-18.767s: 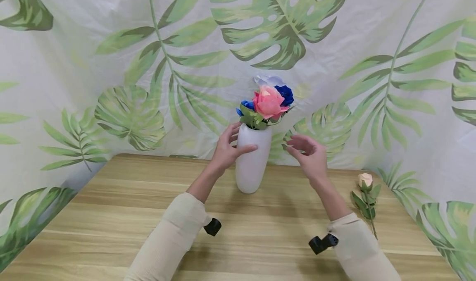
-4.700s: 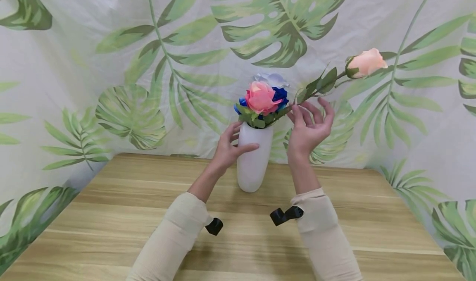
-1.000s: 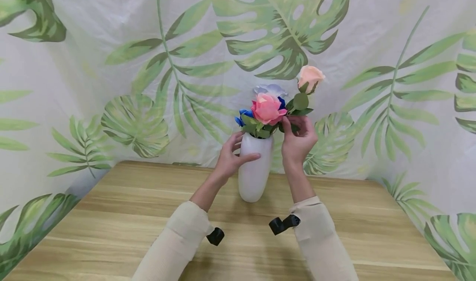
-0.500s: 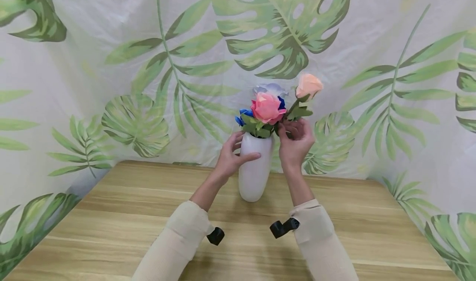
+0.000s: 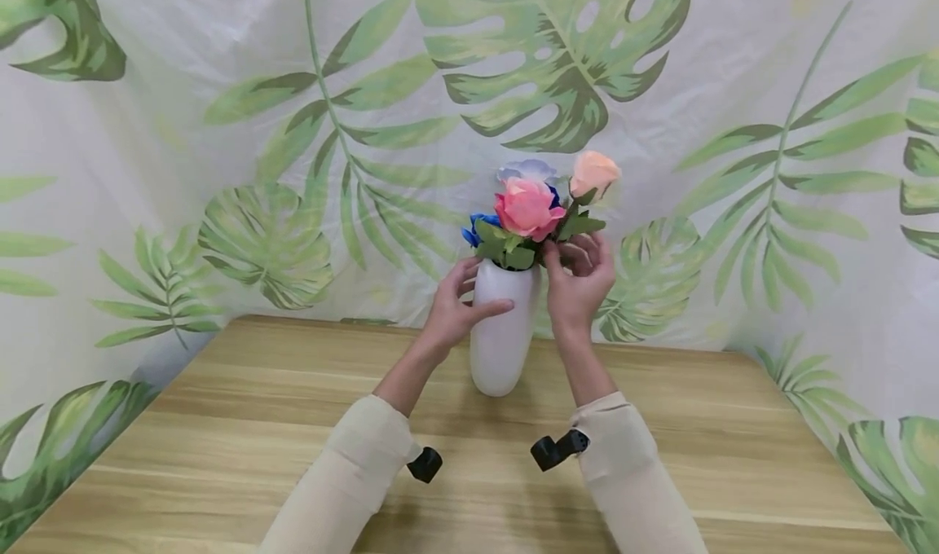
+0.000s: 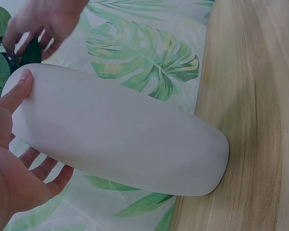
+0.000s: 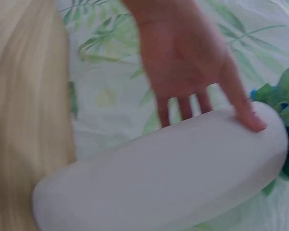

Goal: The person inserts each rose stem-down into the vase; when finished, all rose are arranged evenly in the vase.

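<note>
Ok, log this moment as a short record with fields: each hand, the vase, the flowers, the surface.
left hand: holds the vase's upper part, thumb across its front
right hand: at the peach rose's stem, by the vase mouth
vase: white, upright on the table
peach rose: at the bunch's right edge
other flowers: pink rose, blue flowers
table: light wood

Light wooden table (image 5: 220, 424); white vase (image 5: 501, 326) upright on far edge.
</note>
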A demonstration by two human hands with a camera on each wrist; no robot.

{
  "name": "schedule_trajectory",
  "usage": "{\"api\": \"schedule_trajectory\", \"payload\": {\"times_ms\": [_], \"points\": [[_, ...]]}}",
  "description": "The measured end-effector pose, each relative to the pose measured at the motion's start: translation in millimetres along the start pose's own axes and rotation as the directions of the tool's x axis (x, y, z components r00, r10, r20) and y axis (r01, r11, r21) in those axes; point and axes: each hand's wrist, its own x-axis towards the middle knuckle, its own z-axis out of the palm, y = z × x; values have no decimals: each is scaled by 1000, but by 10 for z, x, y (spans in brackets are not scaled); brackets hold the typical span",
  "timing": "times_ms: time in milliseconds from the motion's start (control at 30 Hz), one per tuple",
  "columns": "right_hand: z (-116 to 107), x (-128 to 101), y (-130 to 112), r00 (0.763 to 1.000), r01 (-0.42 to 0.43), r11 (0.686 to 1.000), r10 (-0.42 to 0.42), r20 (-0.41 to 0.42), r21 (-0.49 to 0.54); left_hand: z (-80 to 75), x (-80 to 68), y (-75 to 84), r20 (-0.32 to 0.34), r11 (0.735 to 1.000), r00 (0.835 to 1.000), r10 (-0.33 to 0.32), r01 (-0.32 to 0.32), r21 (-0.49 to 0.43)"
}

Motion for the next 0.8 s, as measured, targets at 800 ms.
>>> {"api": "schedule_trajectory", "payload": {"times_ms": [800], "points": [[-7, -93, 49, 997, -67, 998, 67, -40, 6, 2, -1, -22, 0, 1000, 1000, 7, -7, -20]]}}
